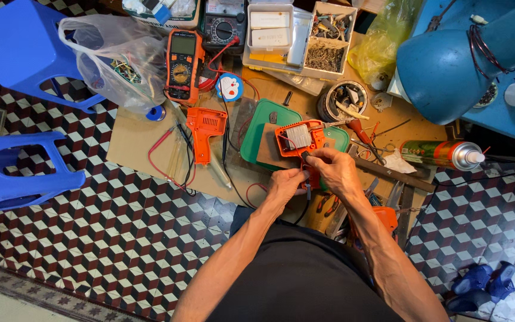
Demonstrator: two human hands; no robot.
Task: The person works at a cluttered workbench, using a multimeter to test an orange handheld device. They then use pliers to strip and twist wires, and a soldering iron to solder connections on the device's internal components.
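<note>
An opened orange tool housing [298,138] with a grey metal block inside lies on a brown board over a green mat [261,122]. My left hand [285,185] grips the housing's lower handle part from the left. My right hand [334,168] pinches a small dark part at the handle, fingers closed on it. The matching orange pistol-shaped cover half [205,130] rests to the left on the cardboard sheet [132,140].
An orange multimeter [182,64] with red and black leads, a clear plastic bag [114,62], parts boxes [296,36], a spray can [442,154], a screwdriver [360,132] and pliers lie around. Two blue stools [19,50] stand left; a blue lamp [448,59] hangs right.
</note>
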